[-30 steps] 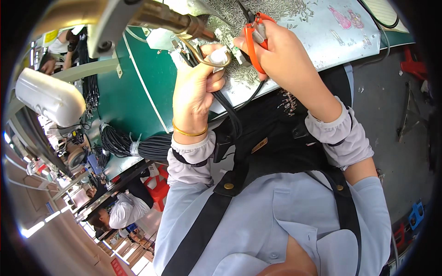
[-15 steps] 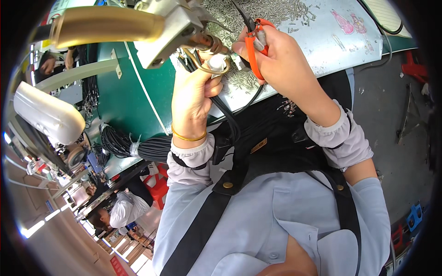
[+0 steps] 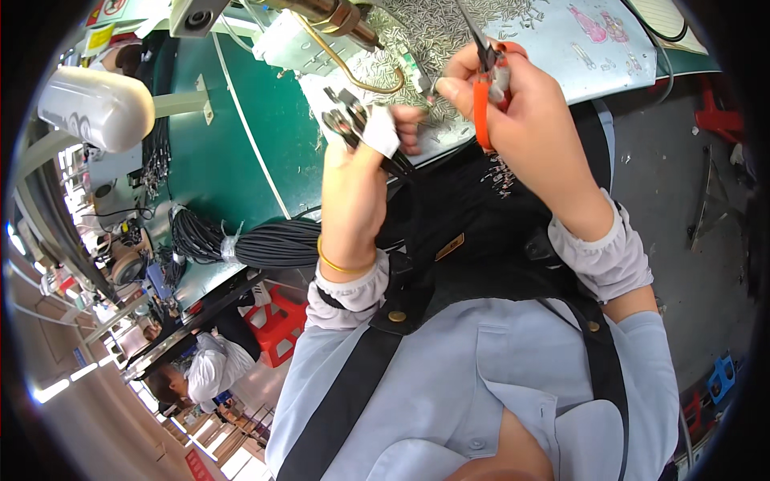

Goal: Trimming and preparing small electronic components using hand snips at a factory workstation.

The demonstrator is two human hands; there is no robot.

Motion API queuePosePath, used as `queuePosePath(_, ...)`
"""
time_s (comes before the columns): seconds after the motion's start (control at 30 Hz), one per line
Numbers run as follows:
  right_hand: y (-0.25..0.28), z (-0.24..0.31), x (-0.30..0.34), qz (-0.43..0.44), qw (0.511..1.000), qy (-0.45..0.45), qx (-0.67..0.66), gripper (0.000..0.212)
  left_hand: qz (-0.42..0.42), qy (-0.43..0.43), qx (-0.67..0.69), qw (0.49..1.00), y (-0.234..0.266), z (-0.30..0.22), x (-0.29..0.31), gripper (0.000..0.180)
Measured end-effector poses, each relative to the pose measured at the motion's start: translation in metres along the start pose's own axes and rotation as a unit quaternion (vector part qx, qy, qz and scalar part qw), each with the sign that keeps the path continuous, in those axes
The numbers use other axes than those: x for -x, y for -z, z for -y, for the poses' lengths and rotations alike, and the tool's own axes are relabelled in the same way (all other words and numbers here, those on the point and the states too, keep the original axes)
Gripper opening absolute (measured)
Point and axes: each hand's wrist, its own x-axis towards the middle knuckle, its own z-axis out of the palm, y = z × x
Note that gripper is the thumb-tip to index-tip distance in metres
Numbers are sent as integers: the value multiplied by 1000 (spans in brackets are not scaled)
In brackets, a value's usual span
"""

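My left hand [image 3: 361,172] is closed around a black cable [image 3: 407,210]. The cable's metal connector ends [image 3: 342,115] stick out above a finger wrapped in white tape. My right hand [image 3: 525,112] grips orange-handled cutters [image 3: 484,84], jaws pointing up. Its fingertips also pinch a small green part [image 3: 419,78] between the two hands. A curved brass wire [image 3: 353,76] hangs from a brass-tipped tool [image 3: 337,14] just above my left hand.
Several small metal pieces [image 3: 449,24] lie heaped on a pale blue mat [image 3: 577,56]. A green bench [image 3: 224,160] carries a bundle of black cables [image 3: 257,244] and a white lamp head [image 3: 92,104]. Below it are a red stool [image 3: 277,321] and a seated co-worker [image 3: 208,365].
My left hand has come down and away from the brass tool with the cable. The right hand and cutters have shifted left toward it.
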Motion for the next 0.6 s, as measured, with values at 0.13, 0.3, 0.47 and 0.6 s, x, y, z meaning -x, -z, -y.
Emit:
queuePosePath(0.13, -2, 20, 11, 73, 993, 72, 59, 12, 8, -81, -122, 989, -1, 14, 16, 13)
queuePosePath(0.3, 0, 10, 10, 94, 992, -47, -74, 17, 57, -36, -31, 997, -4, 6, 26, 14)
queuePosePath(0.47, -3, 2, 18, -87, 920, 342, 172, 22, 50, -13, 66, 997, -2, 2, 30, 15)
queuePosePath(0.6, 0, 8, 27, -48, 898, 369, 234, 21, 42, -15, -11, 999, 1, -3, 31, 17)
